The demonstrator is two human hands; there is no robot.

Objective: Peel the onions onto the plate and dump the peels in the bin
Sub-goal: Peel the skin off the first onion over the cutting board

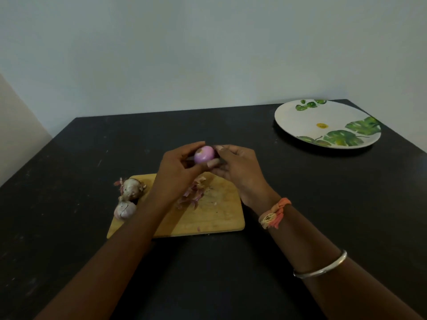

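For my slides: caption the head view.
Left hand and right hand grip a peeled purple onion above a wooden cutting board.

Board [219, 218] centre, two onions [131, 188] on its left edge, seemingly peels [191, 195] mid-board, plate [300, 118] back-right

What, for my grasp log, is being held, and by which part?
The peeled onion, by its sides: left hand grips its left side, right hand its right.

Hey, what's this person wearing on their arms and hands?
Both forearms are bare, with no sleeves in view. The left hand and its arm wear nothing. Behind the right hand, the wrist has a knotted orange and cream thread band, and higher up the forearm sits a plain silver bangle.
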